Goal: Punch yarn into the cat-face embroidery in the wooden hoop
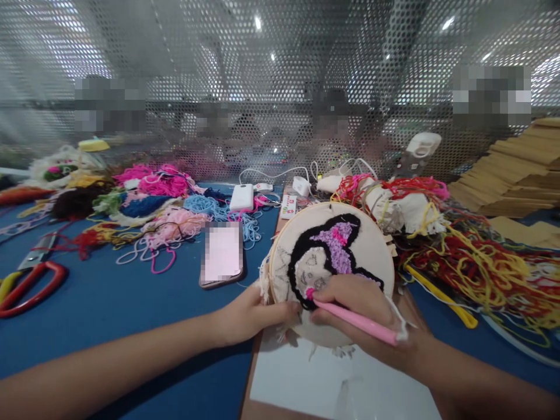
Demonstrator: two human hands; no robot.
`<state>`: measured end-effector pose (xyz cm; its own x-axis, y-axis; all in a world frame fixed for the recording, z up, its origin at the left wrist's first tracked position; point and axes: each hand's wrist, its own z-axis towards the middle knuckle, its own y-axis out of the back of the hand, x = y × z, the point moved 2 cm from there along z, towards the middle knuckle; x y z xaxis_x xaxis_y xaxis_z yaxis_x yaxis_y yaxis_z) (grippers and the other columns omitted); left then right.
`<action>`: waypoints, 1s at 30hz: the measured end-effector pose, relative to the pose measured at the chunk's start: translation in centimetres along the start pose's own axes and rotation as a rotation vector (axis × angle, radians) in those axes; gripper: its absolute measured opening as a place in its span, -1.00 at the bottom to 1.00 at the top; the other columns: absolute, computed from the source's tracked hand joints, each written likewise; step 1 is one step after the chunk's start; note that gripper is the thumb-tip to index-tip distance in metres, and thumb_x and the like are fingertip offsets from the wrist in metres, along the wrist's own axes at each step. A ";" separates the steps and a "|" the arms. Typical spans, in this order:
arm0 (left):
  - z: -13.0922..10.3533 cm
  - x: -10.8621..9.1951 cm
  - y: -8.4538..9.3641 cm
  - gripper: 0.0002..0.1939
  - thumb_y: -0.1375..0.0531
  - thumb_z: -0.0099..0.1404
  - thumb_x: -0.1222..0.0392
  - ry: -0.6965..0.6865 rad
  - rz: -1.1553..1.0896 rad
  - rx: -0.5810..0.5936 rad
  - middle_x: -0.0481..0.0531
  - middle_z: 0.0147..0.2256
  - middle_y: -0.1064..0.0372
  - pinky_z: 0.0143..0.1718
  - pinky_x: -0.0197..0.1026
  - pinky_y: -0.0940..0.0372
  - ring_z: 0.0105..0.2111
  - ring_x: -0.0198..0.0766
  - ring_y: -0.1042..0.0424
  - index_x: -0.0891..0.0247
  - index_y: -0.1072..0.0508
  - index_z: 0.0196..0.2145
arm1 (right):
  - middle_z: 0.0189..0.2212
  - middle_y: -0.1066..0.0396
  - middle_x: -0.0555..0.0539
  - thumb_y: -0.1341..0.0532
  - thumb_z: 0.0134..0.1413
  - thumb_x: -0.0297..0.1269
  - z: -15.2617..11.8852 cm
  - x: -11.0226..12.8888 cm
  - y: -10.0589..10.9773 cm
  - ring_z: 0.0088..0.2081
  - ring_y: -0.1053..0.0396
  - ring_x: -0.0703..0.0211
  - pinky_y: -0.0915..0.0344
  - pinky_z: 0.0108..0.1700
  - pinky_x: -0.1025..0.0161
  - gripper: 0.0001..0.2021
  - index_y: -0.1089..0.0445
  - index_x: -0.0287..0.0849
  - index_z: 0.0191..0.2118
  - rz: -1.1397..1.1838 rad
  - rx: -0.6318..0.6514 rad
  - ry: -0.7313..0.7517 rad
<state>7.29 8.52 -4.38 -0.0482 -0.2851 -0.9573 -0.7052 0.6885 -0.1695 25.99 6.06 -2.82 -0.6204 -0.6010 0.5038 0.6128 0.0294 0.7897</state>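
My left hand grips the lower left edge of a round embroidery hoop, its thumb lying over the front of the cloth. In my right hand is a pink punch needle, its tip at a small bright pink patch on the design. Off-white thread trails from the tool's back end. The stretched cream cloth carries a figure with a thick black yarn outline, a purple looped area and a drawn face partly filled in white. My right fingers cover part of the design's lower right.
Yarn heaps spread along the left back, with red-handled scissors nearer. A phone lies left of the hoop. Tangled red and yellow yarn, a yellow tool and brown paper are at right. Perforated metal stands behind.
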 end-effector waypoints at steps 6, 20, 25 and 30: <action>0.1 -0.1 -0.1 -0.72 -0.23 0.16 0.06 0.000 -0.003 0.004 0.06 -0.53 -0.43 -0.45 -0.30 -0.34 -0.55 -0.35 -0.38 0.41 -0.46 -0.46 | -0.43 -0.43 0.05 -0.25 0.05 -0.31 -0.2 0.4 0.5 -0.38 -0.37 0.27 -0.25 -0.35 0.32 -0.96 -0.36 -0.12 -0.37 0.142 -0.049 -0.063; 0.4 0.4 0.2 -0.81 -0.22 0.11 0.19 -0.002 0.019 -0.031 0.12 -0.53 -0.46 -0.47 -0.29 -0.34 -0.56 -0.32 -0.40 0.44 -0.48 -0.44 | -0.52 -0.19 0.11 -0.08 0.22 -0.26 -2.0 -1.6 0.0 -0.57 -0.07 0.41 -0.01 -0.58 0.41 -0.91 -0.24 -0.08 -0.33 0.612 -0.225 -0.173; 0.4 0.6 0.3 -0.78 -0.22 0.13 0.16 -0.007 0.024 -0.038 0.13 -0.53 -0.47 -0.48 -0.30 -0.34 -0.57 -0.32 -0.41 0.44 -0.48 -0.44 | -0.52 -0.18 0.10 -0.08 0.22 -0.27 -2.1 -1.5 0.1 -0.57 -0.07 0.40 -0.01 -0.58 0.40 -0.90 -0.24 -0.09 -0.34 0.581 -0.219 -0.162; 0.4 0.6 0.4 -0.75 -0.24 0.13 0.11 -0.017 -0.016 -0.037 0.11 -0.52 -0.47 -0.50 -0.31 -0.34 -0.57 -0.32 -0.42 0.42 -0.47 -0.41 | -0.56 -0.15 0.11 -0.09 0.18 -0.32 -1.5 -0.8 0.5 -0.58 -0.09 0.39 -0.03 -0.59 0.39 -0.90 -0.24 -0.13 -0.37 0.444 -0.186 -0.136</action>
<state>7.32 8.87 -5.15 -0.0245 -0.2842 -0.9584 -0.7313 0.6588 -0.1767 27.50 5.30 -3.39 -0.3304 -0.4532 0.8279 0.9014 0.1084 0.4191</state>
